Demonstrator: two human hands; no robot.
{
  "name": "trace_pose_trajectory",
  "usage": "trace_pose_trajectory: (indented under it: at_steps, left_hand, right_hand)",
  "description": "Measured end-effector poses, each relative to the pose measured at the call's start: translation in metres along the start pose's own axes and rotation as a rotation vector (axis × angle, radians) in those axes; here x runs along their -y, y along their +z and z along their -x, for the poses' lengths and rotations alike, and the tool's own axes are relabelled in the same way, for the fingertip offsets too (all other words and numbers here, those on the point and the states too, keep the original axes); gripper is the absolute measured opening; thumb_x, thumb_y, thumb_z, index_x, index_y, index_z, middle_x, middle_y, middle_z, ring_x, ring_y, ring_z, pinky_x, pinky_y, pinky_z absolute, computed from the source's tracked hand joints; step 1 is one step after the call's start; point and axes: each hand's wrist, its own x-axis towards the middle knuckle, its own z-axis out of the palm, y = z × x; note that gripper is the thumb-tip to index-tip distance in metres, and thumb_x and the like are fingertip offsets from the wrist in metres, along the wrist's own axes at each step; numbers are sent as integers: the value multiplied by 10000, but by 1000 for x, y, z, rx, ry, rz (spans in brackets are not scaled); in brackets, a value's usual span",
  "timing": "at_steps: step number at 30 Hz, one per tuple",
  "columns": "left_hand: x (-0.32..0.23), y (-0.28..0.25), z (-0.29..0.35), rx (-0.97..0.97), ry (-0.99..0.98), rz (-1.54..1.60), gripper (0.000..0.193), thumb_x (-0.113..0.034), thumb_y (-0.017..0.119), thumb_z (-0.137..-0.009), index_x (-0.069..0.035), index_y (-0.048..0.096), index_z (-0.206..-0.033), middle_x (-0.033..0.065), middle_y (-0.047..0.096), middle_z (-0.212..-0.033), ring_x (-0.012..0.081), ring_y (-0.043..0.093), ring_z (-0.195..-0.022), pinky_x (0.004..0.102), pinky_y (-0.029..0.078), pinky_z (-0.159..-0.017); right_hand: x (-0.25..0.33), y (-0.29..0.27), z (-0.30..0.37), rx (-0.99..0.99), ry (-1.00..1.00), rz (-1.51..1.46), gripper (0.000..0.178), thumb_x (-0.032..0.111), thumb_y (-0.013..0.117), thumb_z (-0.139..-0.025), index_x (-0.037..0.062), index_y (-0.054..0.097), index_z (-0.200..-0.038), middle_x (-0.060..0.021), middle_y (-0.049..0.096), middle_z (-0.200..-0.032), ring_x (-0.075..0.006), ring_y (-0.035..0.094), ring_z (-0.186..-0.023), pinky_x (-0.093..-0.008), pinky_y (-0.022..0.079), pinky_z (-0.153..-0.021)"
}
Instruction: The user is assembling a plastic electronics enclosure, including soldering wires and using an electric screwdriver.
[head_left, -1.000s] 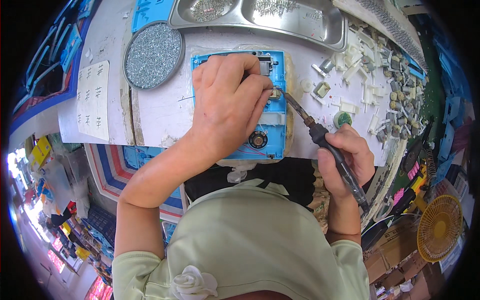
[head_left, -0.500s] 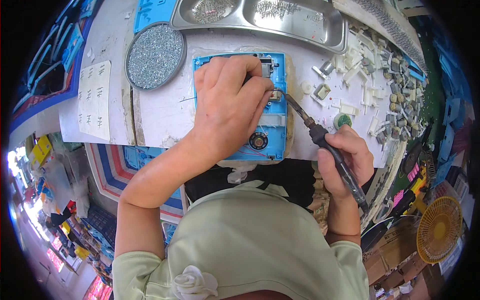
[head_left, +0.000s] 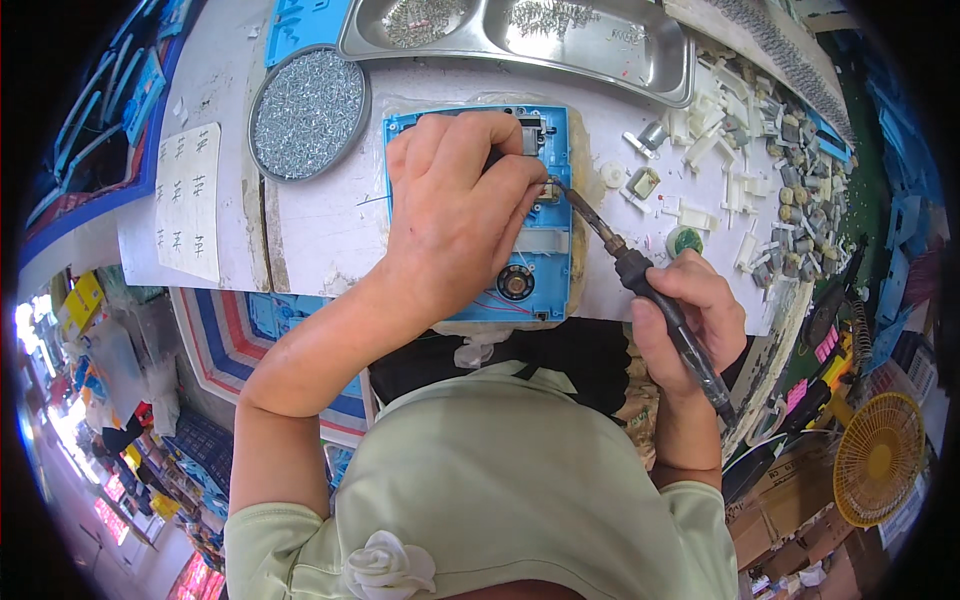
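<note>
A blue plastic housing (head_left: 556, 285) lies inside-up on the table before me, with a small round speaker (head_left: 516, 283) and thin wires in its near part. Over its left half reaches my left hand (head_left: 453, 205), its thumb and forefinger pinched near a small motor (head_left: 548, 190) at the right side. What the pinch holds is hidden by the fingers. My right hand (head_left: 690, 320) grips a soldering iron (head_left: 668, 310) by its dark handle. The bent tip of the iron meets the spot at my left fingertips, by the motor.
A round dish of screws (head_left: 310, 112) stands at the left, and a steel tray (head_left: 590, 75) with small metal parts at the back. Loose motors and white plastic pieces (head_left: 735, 150) cover the right side. A green-topped round item (head_left: 684, 240) sits near my right hand.
The housing has shifted very slightly left, and the soldering iron with it. Both hands keep nearly the same pose, with the tip still at the motor.
</note>
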Motion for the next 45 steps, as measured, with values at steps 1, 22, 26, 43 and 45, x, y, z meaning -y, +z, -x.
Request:
trace_pose_trajectory:
  at_steps: [1, 22, 26, 43, 45]
  left_hand:
    - [0, 0, 0, 1, 0, 0, 212, -51, 785, -751, -103, 721, -946, 52, 588, -1000, 257, 541, -944, 394, 354, -829]
    - [-1, 1, 0, 11, 2, -15, 215, -52, 776, -760, -110, 722, -960, 49, 580, -1008, 257, 521, -919, 393, 346, -821]
    - [0, 2, 1, 6, 6, -23, 212, -54, 777, -763, -111, 722, -960, 46, 578, -1007, 253, 520, -914, 395, 344, -823]
    - [-1, 0, 1, -2, 16, -41, 212, -79, 793, -756, -121, 734, -955, 38, 576, -1002, 239, 534, -910, 392, 351, -835]
    - [0, 0, 2, -18, 29, -46, 182, -110, 786, -753, -132, 723, -923, 25, 584, -1007, 242, 542, -917, 405, 357, -837]
  right_hand:
    - [0, 0, -1, 6, 3, 1, 262, 24, 795, -796, -22, 659, -1015, -44, 566, -643, -134, 455, -517, -266, 319, -479]
    - [11, -12, -17, 81, -69, 148, 309, -24, 787, -696, 45, 702, -985, -38, 519, -648, -201, 465, -553, -313, 349, -515]
    - [11, -13, -15, 74, -68, 137, 303, -23, 784, -702, 34, 699, -987, -42, 532, -651, -203, 469, -552, -311, 346, -514]
    - [8, -17, -12, 71, -59, 124, 302, -12, 796, -704, 19, 689, -985, -51, 541, -649, -201, 463, -556, -314, 335, -518]
    - [7, -17, -12, 68, -56, 126, 304, -13, 795, -705, 17, 689, -988, -51, 538, -648, -199, 463, -556, -313, 335, -519]
